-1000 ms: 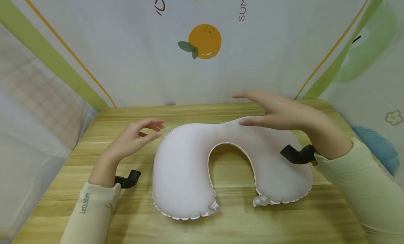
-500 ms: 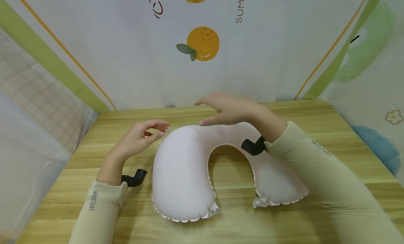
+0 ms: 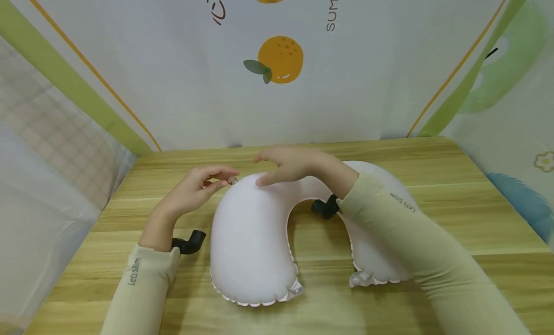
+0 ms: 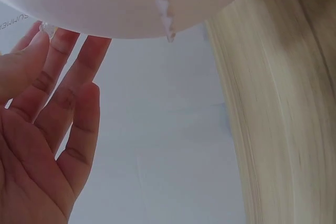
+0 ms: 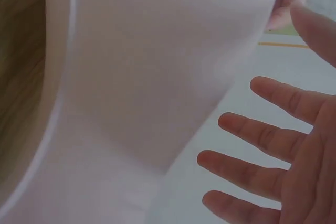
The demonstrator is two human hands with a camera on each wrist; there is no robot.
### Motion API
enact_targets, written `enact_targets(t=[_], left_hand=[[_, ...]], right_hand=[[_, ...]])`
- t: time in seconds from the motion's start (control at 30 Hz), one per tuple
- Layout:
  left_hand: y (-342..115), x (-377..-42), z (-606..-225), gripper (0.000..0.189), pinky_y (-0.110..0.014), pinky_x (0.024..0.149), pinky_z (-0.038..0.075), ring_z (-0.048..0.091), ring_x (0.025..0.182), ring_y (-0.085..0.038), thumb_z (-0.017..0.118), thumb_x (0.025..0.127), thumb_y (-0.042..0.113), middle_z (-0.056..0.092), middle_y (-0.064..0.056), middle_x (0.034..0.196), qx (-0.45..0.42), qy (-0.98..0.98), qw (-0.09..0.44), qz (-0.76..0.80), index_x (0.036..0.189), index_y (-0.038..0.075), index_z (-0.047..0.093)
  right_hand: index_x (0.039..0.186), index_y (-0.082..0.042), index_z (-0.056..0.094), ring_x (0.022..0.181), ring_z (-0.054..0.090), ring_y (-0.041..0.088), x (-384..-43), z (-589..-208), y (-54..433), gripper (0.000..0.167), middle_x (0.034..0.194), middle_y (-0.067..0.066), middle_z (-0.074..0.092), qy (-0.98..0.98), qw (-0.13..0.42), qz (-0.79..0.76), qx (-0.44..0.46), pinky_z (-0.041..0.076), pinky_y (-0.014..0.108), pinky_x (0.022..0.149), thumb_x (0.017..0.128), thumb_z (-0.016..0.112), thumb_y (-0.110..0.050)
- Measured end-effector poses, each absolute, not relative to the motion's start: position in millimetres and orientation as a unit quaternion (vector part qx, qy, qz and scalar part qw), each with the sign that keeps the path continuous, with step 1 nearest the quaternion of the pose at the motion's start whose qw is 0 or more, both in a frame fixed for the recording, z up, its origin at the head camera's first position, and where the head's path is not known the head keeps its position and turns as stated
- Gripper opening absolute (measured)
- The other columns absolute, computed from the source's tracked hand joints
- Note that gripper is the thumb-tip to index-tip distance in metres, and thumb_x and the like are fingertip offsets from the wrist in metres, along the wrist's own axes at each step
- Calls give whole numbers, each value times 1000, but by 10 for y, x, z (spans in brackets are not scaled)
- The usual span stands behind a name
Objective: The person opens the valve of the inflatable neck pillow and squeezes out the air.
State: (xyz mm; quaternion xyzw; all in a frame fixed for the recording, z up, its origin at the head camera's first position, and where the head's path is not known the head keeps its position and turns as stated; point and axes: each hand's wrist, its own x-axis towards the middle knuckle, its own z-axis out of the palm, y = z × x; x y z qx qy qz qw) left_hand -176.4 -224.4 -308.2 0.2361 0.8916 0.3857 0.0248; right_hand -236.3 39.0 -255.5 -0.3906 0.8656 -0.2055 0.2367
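Note:
A pale pink inflatable U-shaped neck pillow [image 3: 246, 238] lies puffed up on the wooden table, its two ends toward me. At its far left edge, my left hand [image 3: 192, 190] pinches a small clear air valve [image 4: 48, 29] between thumb and index finger, the other fingers loosely bent. My right hand [image 3: 292, 164] is over the pillow's back curve, fingers spread and relaxed, holding nothing. In the right wrist view, its fingers [image 5: 262, 132] stand beside the pillow's edge. The right forearm covers part of the pillow's right side.
The wooden table [image 3: 467, 205] ends at a white curtain [image 3: 355, 84] printed with an orange fruit. Black wrist camera mounts [image 3: 190, 242] stick out from both sleeves. A blue rounded shape [image 3: 521, 202] is beyond the table's right edge.
My right hand has swept left across the pillow toward the valve and come lower. My left hand has shifted slightly right, its fingertips reaching the valve. The pillow stays nearly in place.

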Motion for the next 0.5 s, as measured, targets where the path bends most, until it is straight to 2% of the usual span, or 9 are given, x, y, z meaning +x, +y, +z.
enact_targets(t=[0.17, 0.3, 0.5], left_hand=[[-2248, -1791, -3094, 28, -37, 87, 53, 63, 113, -25, 57, 99, 5, 68, -11, 127, 238, 893, 22, 381, 125, 7, 67], [-2246, -1791, -3095, 26, -40, 87, 53, 63, 113, -26, 58, 99, 5, 69, -11, 124, 237, 895, 17, 377, 123, 7, 68], [-2236, -1793, -3100, 23, -42, 88, 53, 64, 112, -27, 59, 99, 6, 70, -12, 122, 227, 897, 20, 378, 120, 6, 68]], right_hand=[[152, -14, 38, 147, 33, 21, -2334, -2622, 337, 73, 158, 3, 38, 859, 256, -205, -394, 29, 42, 121, 93, 65, -48], [152, -16, 37, 145, 36, 19, -2307, -2654, 307, 78, 155, 1, 40, 850, 274, -208, -398, 31, 42, 120, 89, 68, -51], [155, -17, 34, 149, 28, 20, -2294, -2692, 282, 84, 160, 1, 34, 841, 286, -200, -413, 26, 45, 123, 87, 69, -53]])
